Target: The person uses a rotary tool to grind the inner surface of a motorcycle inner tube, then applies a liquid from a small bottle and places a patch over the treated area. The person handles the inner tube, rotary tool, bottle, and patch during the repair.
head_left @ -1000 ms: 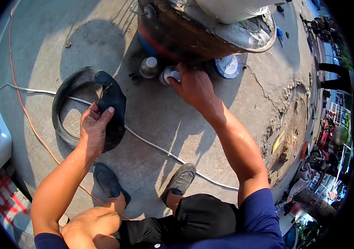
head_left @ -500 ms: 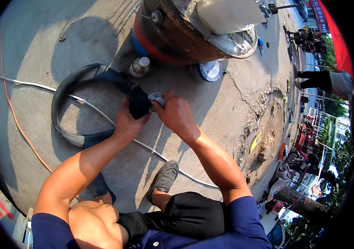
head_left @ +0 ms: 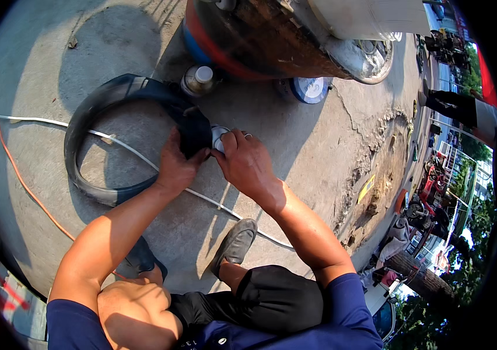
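Over grey concrete ground (head_left: 301,157), our left hand (head_left: 179,164) pinches a ring-shaped black rubber tube (head_left: 193,132) above a white cable (head_left: 135,151), our right hand (head_left: 245,162) curls around a small round whitish can (head_left: 217,135) beside it, and a white-capped bottle (head_left: 199,81) and rust-brown drum (head_left: 272,49) stand beyond.

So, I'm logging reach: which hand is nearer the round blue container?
Right: the right hand is left of the blue container, nearer the body; the left hand is farther left.
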### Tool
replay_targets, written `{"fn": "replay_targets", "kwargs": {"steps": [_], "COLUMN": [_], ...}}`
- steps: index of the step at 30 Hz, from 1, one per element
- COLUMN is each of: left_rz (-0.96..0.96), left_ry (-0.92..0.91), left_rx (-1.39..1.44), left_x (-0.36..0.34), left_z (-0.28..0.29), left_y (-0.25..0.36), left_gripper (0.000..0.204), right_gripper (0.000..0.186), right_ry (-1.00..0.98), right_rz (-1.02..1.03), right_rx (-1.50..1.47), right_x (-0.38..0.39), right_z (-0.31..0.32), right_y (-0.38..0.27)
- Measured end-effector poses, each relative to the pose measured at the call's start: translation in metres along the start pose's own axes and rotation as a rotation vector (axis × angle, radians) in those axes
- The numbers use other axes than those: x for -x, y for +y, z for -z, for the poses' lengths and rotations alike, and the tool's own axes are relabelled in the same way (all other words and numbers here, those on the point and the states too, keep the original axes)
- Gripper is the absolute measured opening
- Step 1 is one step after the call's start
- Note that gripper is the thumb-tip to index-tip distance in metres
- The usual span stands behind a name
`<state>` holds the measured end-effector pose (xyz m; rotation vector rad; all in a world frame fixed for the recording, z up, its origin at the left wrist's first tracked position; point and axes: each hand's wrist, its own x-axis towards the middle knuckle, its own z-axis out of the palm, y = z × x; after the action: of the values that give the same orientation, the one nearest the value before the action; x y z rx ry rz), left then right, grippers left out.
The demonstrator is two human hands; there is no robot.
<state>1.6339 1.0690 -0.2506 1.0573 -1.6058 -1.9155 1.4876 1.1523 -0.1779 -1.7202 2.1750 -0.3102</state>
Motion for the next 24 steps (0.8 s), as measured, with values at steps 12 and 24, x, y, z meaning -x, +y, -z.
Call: {"fn": "replay_targets", "kwargs": {"steps": [12,24], "left_rz": [-0.007,0.066], "left_ry": [0.048,-0.013], "left_rx": [-0.049,0.011], "left_x": [-0.005,-0.003], "left_z": [0.001,0.001], "left_y": [0.000,0.002], "left_gripper": [0.053,0.063], "right_gripper": [0.032,0.034], "right_ry": [-0.207,0.039], "right_rz": [-0.148,0.146], "right_rx": [0.124,0.144], "right_x": [0.000,0.002], "right_z": [0.017,0.016], "right_y": [-0.007,0.003]}}
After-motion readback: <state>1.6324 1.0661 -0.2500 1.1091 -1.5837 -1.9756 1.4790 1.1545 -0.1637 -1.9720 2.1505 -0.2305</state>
